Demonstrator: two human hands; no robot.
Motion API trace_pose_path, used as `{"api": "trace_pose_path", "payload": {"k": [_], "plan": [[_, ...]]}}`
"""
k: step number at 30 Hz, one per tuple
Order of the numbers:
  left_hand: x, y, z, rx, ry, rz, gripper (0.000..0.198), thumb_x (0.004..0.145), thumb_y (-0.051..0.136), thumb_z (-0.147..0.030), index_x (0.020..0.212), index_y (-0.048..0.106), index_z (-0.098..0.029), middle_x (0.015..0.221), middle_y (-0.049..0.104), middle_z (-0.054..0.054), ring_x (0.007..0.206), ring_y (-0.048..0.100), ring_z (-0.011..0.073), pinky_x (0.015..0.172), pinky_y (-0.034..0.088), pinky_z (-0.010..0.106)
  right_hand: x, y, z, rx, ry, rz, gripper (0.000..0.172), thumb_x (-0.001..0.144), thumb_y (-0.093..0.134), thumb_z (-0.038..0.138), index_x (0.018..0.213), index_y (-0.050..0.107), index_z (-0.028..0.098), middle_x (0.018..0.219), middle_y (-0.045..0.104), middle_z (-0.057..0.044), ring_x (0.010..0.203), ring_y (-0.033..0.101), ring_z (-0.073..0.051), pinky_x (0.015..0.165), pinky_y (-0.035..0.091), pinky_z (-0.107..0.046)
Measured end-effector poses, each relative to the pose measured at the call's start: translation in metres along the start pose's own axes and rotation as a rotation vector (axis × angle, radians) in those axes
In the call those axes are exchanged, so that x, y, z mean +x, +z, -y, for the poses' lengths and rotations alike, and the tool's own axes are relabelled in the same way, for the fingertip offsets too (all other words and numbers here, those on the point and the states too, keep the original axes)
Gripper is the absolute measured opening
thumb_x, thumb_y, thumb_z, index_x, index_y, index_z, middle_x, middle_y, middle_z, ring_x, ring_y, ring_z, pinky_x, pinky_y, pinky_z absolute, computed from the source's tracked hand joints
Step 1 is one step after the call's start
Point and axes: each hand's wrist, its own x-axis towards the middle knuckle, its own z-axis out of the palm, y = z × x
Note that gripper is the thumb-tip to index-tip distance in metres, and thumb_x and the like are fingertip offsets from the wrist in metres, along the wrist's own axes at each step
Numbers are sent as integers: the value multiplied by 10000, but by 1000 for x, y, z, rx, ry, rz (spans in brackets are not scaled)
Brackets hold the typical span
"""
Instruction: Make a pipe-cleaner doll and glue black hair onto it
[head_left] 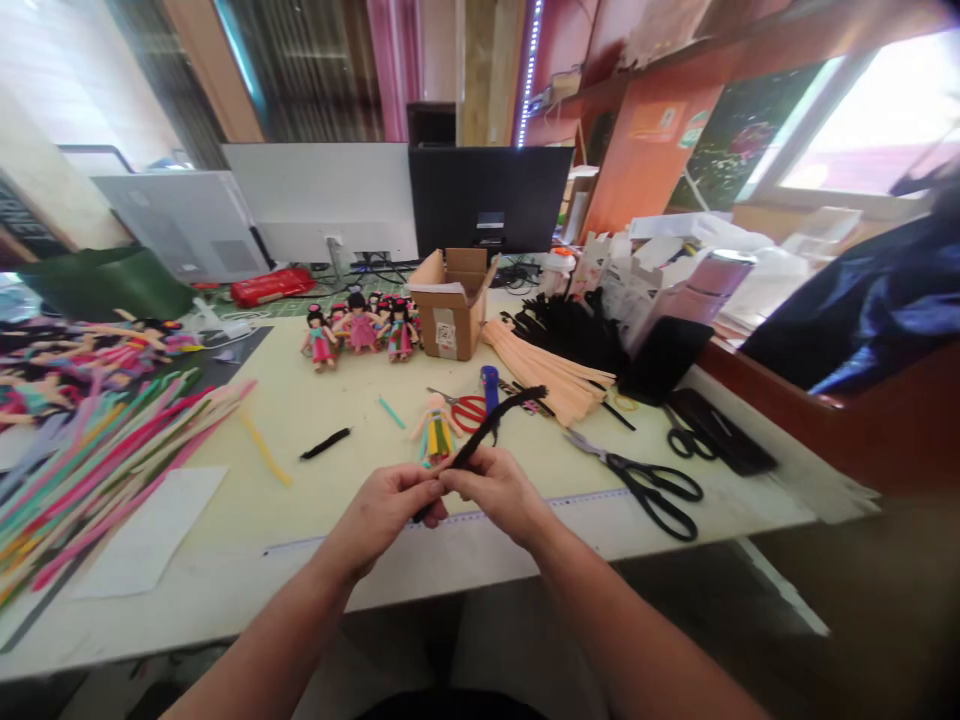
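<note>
Bare forearms [300,620] are stretched over the near edge of the table [225,600]. The left hand [394,505] and the right hand [499,490] are brought together, thumb near thumb. One fuzzy black strip [499,418] is pinched by the fingers of both. Its long end is pointed up and away to the right, with a bend near the tip, and a short bit is seen below the left fingers. How the strip is turned inside the grip cannot be told, as it is hidden by the fingers.

Just past the hands, a small doll [436,432] in a yellow and green skirt is laid on the table. Red-handled scissors [469,410] and a blue tool [490,388] are set near it. Big black scissors [652,480] are left off to the right, with the blades spread a little. A short black piece [325,444] is placed to the left. Farther back, dolls with black hair [360,328] are stood by a cardboard box [454,325].

By the look of it, the step in hand is the bending or twisting of the strip. For the next move, a firm pinch and a small, careful turn of the fingertips seem to be called for.
</note>
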Motion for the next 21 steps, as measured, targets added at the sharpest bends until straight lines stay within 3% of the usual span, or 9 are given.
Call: {"api": "trace_pose_path", "payload": {"k": [3,6,9,10,12,15,18,21], "plan": [[2,-7,4,2,-7,-40,278,795,636,-409,700,653,-149,632,645,15,614,540,124,638,422,255,-19,-35,12,-362,-56,-51,236,790,623,301,980,699,183,852,690,-26,735,603,-155,669,478,-285],[4,-17,7,2,-7,-110,266,780,648,-414,720,656,-155,651,660,18,612,555,129,636,441,258,-55,-102,23,-867,-95,-233,198,835,554,304,924,697,200,948,700,-57,870,632,-203,804,479,-348],[6,-24,4,16,21,-184,243,779,646,-393,742,661,-153,664,665,21,597,566,125,625,455,255,-91,-176,19,-1303,148,-411,234,785,555,264,945,696,167,1007,694,-150,922,640,-301,811,470,-434],[7,-25,2,22,39,-199,235,784,639,-381,743,660,-151,661,663,20,587,566,122,618,456,252,-98,-196,14,-1368,240,-415,260,760,570,256,959,696,147,1022,686,-189,933,642,-322,802,471,-437],[8,-26,-3,25,71,-202,225,797,618,-360,733,654,-147,653,658,21,571,566,118,610,458,251,-107,-224,2,-1375,299,-324,305,758,542,228,1004,689,124,1079,663,-233,973,642,-306,837,460,-403],[9,-28,-8,12,109,-224,213,789,618,-339,711,642,-143,649,652,20,554,559,113,593,460,249,-109,-243,-14,-1334,291,-276,332,728,554,230,1025,672,140,1150,623,-247,1006,619,-301,882,444,-389],[5,-34,-10,-26,114,-263,210,775,632,-337,704,638,-139,641,654,21,546,562,113,590,464,252,-110,-259,-27,-1252,217,-312,316,755,554,355,992,671,181,1125,620,-256,1040,602,-317,935,411,-411],[1,-44,-8,-70,114,-296,211,771,638,-338,719,649,-133,653,667,31,564,580,118,611,470,257,-112,-284,-46,-1218,168,-350,268,636,640,374,864,675,237,1034,642,-278,992,616,-353,903,397,-456]]}}
